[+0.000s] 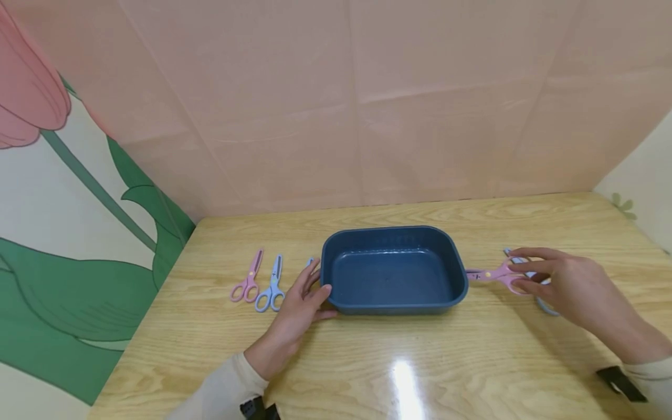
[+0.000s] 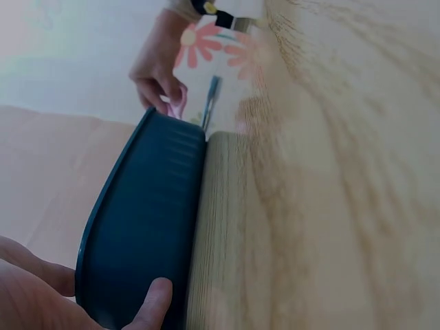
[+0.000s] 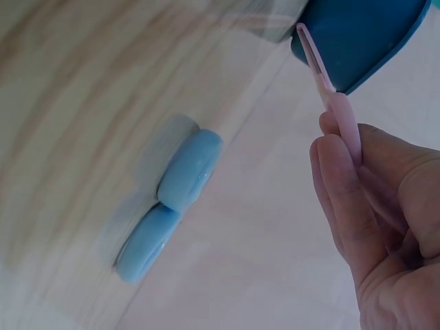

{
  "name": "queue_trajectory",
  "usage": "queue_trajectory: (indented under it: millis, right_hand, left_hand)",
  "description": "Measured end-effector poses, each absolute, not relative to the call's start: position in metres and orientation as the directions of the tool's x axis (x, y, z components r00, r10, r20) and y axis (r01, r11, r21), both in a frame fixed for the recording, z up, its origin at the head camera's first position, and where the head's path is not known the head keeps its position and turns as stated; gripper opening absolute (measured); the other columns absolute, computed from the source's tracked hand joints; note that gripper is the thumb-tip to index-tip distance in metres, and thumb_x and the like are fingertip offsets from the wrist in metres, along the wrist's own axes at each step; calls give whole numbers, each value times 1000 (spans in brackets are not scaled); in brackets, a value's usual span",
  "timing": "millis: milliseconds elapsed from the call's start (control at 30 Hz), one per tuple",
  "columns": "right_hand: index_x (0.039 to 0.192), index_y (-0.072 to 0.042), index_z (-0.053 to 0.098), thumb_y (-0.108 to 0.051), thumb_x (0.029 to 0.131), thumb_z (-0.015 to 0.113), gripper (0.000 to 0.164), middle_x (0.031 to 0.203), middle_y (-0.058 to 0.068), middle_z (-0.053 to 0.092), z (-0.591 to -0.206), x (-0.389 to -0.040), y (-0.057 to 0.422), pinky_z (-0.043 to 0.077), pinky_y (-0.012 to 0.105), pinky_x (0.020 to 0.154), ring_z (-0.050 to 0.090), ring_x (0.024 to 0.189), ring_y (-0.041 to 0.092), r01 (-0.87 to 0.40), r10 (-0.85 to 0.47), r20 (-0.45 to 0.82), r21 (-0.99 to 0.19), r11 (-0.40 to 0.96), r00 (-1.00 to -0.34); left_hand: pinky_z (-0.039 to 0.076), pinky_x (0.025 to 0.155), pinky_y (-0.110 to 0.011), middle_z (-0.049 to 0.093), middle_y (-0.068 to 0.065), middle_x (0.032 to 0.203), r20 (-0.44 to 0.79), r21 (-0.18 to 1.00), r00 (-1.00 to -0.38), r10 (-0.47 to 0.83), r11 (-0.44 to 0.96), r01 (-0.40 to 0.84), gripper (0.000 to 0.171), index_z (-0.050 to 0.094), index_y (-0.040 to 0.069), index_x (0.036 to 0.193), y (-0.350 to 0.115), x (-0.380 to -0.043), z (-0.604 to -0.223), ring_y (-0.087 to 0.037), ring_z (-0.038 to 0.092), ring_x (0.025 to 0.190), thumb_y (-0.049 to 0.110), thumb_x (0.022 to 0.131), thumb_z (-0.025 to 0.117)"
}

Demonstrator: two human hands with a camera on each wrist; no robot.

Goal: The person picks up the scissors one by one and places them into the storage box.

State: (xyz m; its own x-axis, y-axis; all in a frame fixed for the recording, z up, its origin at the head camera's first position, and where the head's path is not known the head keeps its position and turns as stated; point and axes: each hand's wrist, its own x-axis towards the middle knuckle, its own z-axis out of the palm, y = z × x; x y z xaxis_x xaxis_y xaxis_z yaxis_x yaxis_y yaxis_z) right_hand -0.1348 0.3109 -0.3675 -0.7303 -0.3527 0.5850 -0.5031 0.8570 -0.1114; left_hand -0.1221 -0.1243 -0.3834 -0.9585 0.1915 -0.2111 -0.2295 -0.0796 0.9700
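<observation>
A dark blue rectangular basin (image 1: 394,274) sits on the wooden table. My left hand (image 1: 296,312) grips its left end, the thumb at the rim; in the left wrist view fingers press the outer wall. With my right hand (image 1: 572,286) I hold pink scissors (image 1: 493,274) by the handles, at the basin's right end. Their blades point at the outer wall, tips partly hidden by the basin in the head view. Blue scissors (image 1: 547,306) lie under my right hand, partly covered; their handle loops (image 3: 189,168) show in the right wrist view.
Left of the basin lie pink scissors (image 1: 245,287) and blue scissors (image 1: 273,289). Another blue tip (image 1: 310,262) shows behind my left hand, mostly hidden. A pinkish sheet (image 1: 367,116) stands along the table's back edge, and a flower-patterned panel (image 1: 79,233) stands at the left.
</observation>
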Motion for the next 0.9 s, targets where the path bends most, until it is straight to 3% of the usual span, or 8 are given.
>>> queue_trajectory:
  millis: [167,267,400,700,800,900]
  right_hand:
    - [93,-13,76,-18,56,87,39,75,0,75,-363,-134,313,31,10,42,42,55,-28,-451,-306,543,-153,879,-782]
    - [95,-15,75,-20,60,86,37,79,-1,75,-361,-133,314,30,10,42,40,58,-33,-409,-272,506,-182,894,-819]
    - [90,-16,77,-22,60,86,32,93,1,74,-361,-131,315,30,10,42,41,61,-34,-397,-266,503,-171,902,-822]
    - [93,-13,76,-28,62,86,36,89,6,75,-355,-130,322,29,11,39,37,54,-30,-392,-275,520,-129,911,-809]
    - [92,-15,77,-31,63,85,34,98,8,74,-349,-131,322,28,12,39,38,53,-27,-367,-260,504,-124,922,-824]
    - [95,-16,76,-33,65,84,35,95,8,75,-344,-131,323,29,14,39,38,52,-25,-334,-233,473,-141,932,-850]
  left_hand:
    - [58,83,-43,25,-10,157,-204,972,-960,190,-80,-222,64,22,25,152,-124,-122,-383,-33,47,130,16,97,54]
    - [58,83,-43,26,-9,157,-214,970,-961,176,-80,-231,62,24,26,151,-124,-122,-383,-34,49,128,15,98,53]
    - [58,83,-43,28,-8,157,-235,965,-958,164,-79,-250,59,27,29,150,-123,-121,-383,-34,51,126,16,98,52]
    - [58,83,-43,28,-7,157,-255,959,-953,165,-83,-271,58,27,31,150,-122,-122,-382,-36,52,126,15,99,51]
    - [58,83,-43,27,-7,157,-253,959,-953,167,-87,-270,58,27,31,149,-123,-122,-382,-37,52,124,15,99,50]
    - [59,81,-43,27,-7,157,-247,960,-954,171,-94,-265,57,29,32,148,-122,-122,-381,-38,53,123,14,99,50]
